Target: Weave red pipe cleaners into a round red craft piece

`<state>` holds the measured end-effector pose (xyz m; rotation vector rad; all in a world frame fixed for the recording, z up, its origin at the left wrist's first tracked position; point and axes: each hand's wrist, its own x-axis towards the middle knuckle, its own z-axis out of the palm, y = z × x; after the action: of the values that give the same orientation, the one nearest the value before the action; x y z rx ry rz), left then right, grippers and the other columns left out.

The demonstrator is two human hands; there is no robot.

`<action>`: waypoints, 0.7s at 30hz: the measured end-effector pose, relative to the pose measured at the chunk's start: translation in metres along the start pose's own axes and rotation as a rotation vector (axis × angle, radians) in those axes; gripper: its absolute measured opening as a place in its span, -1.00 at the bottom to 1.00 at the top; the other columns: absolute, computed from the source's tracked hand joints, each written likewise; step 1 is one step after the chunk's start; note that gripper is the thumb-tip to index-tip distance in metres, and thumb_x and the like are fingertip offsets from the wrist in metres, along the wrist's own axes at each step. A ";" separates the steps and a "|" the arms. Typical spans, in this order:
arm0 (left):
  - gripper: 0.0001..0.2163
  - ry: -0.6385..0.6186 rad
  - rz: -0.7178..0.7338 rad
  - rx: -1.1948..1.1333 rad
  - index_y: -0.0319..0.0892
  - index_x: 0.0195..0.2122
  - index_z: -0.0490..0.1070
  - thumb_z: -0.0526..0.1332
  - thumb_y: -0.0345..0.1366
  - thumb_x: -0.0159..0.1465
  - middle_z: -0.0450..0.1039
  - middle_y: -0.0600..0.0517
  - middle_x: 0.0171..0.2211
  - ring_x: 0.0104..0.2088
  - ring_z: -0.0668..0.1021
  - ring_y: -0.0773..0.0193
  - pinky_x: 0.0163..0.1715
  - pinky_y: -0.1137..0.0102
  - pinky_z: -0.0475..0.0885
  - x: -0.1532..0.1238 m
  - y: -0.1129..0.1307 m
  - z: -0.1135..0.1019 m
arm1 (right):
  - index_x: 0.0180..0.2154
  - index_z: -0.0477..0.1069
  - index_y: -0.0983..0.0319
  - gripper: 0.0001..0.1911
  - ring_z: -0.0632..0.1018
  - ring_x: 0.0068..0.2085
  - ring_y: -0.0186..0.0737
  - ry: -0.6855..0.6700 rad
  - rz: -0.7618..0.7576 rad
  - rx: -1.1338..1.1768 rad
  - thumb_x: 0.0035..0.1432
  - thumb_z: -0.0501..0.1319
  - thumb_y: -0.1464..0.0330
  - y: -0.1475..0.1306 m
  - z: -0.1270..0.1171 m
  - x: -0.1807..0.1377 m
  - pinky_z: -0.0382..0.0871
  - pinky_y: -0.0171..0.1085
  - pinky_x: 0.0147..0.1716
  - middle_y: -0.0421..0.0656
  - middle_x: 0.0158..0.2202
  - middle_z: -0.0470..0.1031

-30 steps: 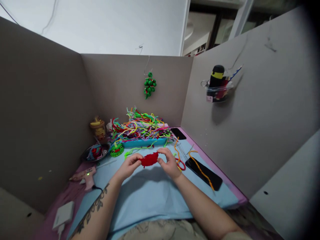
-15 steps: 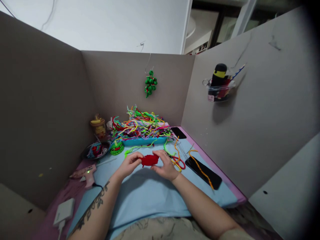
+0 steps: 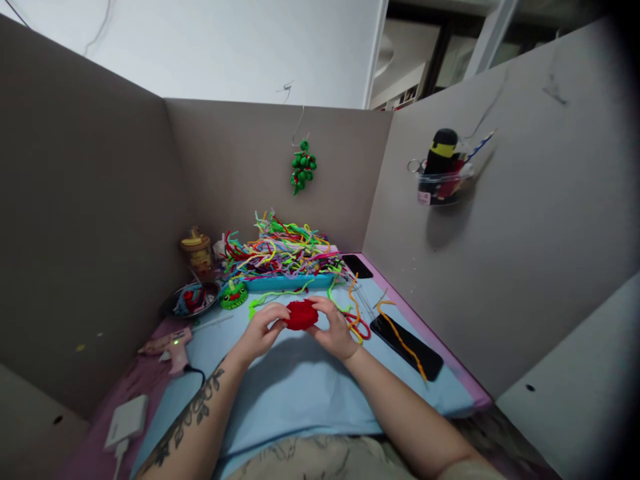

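Observation:
A fuzzy red pipe-cleaner piece (image 3: pixel 301 315), roundish and flat-looking, is held up above the blue cloth (image 3: pixel 300 387). My left hand (image 3: pixel 264 327) pinches its left edge between thumb and fingers. On the opposite edge, my right hand (image 3: pixel 334 328) grips it the same way. Behind the hands lie a light green pipe cleaner (image 3: pixel 280 294) and, to the right, a red loop (image 3: pixel 364 325) with orange and yellow strands. A green pipe-cleaner figure with a face (image 3: pixel 233 295) sits to the left.
A blue tray (image 3: pixel 287 283) heaped with coloured pipe cleaners stands at the back. At left are a pink glue gun (image 3: pixel 175 350), a dark bowl (image 3: pixel 173 303), a cup (image 3: pixel 197 253) and a white box (image 3: pixel 127 422). Two black phone-like slabs (image 3: pixel 413 350) (image 3: pixel 357 266) lie right.
The red piece has been tilted so that more of its broad, rounded face shows; before, it looked narrower. Both hands keep hold and have shifted slightly.

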<state>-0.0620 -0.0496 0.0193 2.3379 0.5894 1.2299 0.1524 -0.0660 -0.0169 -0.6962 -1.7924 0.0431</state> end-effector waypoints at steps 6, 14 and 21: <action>-0.86 -0.028 -0.183 -0.078 -0.20 -0.35 0.41 0.11 -0.28 0.26 0.46 -0.04 -0.34 -0.27 0.48 0.24 -0.20 0.32 0.38 0.001 0.000 -0.001 | 0.00 0.21 0.13 -0.55 0.41 0.05 -0.07 -0.030 0.054 0.023 0.07 0.27 0.36 0.001 0.001 -0.002 0.32 -0.01 0.01 -0.01 0.01 0.36; -0.82 -0.076 -0.461 -0.084 -0.23 -0.32 0.45 0.13 -0.25 0.20 0.50 -0.01 -0.38 -0.35 0.49 0.26 -0.30 0.37 0.39 0.004 -0.002 0.013 | -0.02 0.31 0.19 -0.69 0.40 0.01 -0.10 -0.077 0.282 0.045 0.16 0.14 0.34 0.004 0.004 0.000 0.26 -0.09 0.03 -0.03 -0.07 0.40; -0.86 -0.141 -0.364 0.033 -0.18 -0.23 0.42 0.12 -0.33 0.22 0.50 0.00 -0.30 -0.28 0.50 0.26 -0.21 0.35 0.40 -0.001 -0.002 0.021 | -0.37 0.46 0.22 -0.88 0.44 -0.33 -0.26 -0.404 0.548 0.223 0.13 0.15 0.37 -0.003 0.011 0.002 0.28 -0.27 -0.28 -0.19 -0.40 0.46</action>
<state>-0.0448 -0.0519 0.0065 2.1935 0.9410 0.8888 0.1410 -0.0642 -0.0174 -1.0483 -1.8803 0.7868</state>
